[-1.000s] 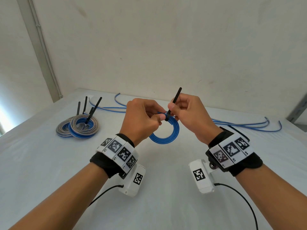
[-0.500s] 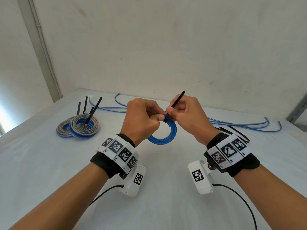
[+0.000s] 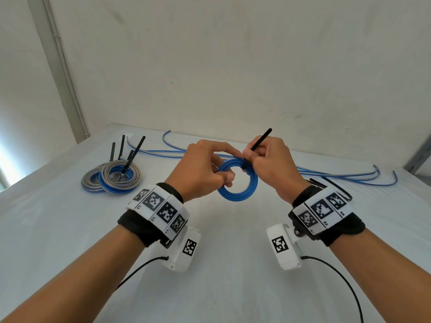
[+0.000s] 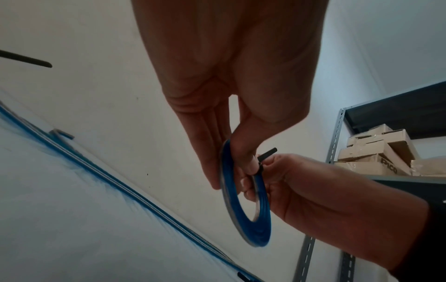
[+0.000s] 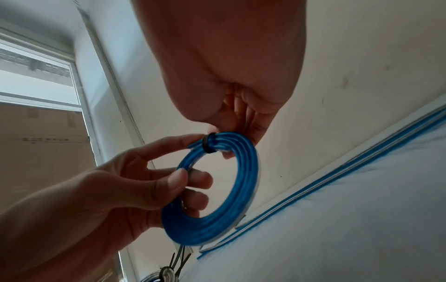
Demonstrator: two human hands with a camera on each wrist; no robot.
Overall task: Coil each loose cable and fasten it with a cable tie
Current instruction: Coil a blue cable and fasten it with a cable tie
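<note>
Since a second ago the coil [image 3: 238, 180] has dropped lower in the left hand [image 3: 200, 170], thumb and fingers pinching its left rim above the surface [image 3: 221, 287]. The right hand [image 3: 270, 164] pinches the tie [image 3: 257, 143], cinched round the coil's top, tail pointing up-right.

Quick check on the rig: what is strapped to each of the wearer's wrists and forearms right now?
Both forearms are bare, with no sleeves. Each wrist wears a black fabric band topped by a curved row of white tiles printed with black square markers. Below each wrist hangs a white boxy camera housing bearing one more marker, with a thin black cable trailing back from it.
</note>
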